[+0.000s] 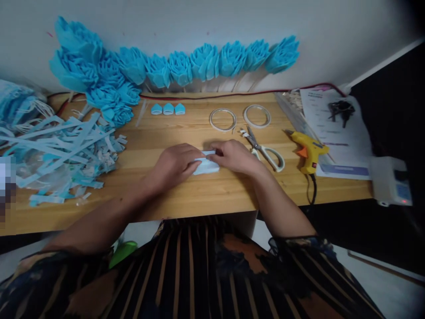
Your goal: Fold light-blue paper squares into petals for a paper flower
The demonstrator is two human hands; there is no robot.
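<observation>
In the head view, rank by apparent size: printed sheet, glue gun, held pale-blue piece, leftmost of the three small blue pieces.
1. Printed sheet
2. Glue gun
3. Pale-blue piece, judged by what shows; fingers cover some of it
4. Leftmost small blue piece

Left hand (175, 162) beside right hand (233, 155), both pinching
</observation>
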